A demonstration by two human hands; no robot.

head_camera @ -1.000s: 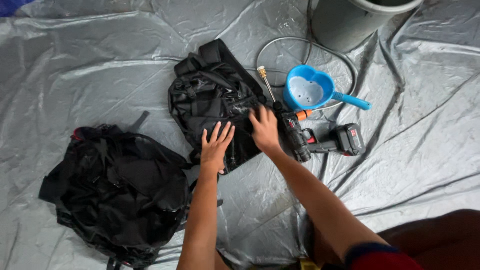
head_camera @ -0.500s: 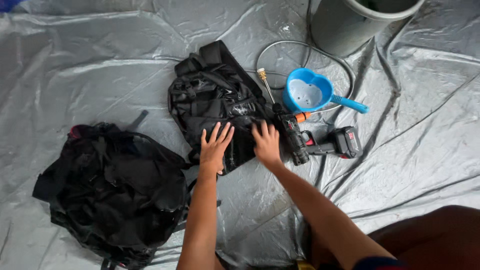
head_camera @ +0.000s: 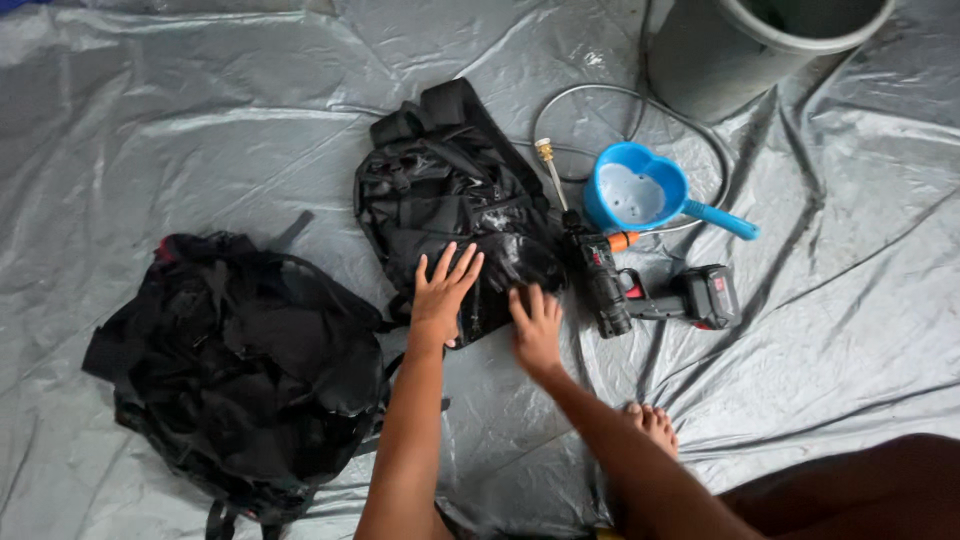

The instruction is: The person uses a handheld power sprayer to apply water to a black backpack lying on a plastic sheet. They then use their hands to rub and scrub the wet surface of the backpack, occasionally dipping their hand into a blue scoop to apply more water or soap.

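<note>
A wet black backpack (head_camera: 450, 190) lies flat on a grey plastic sheet (head_camera: 200, 120). My left hand (head_camera: 442, 292) rests palm down on its near end, fingers spread. My right hand (head_camera: 537, 330) lies open at the bag's near right corner, fingertips touching the bag's edge. A black cordless spray gun (head_camera: 650, 295) with a brass-tipped nozzle lies just right of my right hand.
A second black backpack (head_camera: 240, 360) lies crumpled at the left. A blue heart-shaped scoop (head_camera: 640, 195) sits beyond the spray gun, with a grey hose (head_camera: 600, 92) curling toward a grey bucket (head_camera: 740, 50) at the top right. My bare foot (head_camera: 652, 425) and leg are at the bottom right.
My right hand has slid toward me, from the top of the bag down to its near edge. The left hand has stayed on the bag.
</note>
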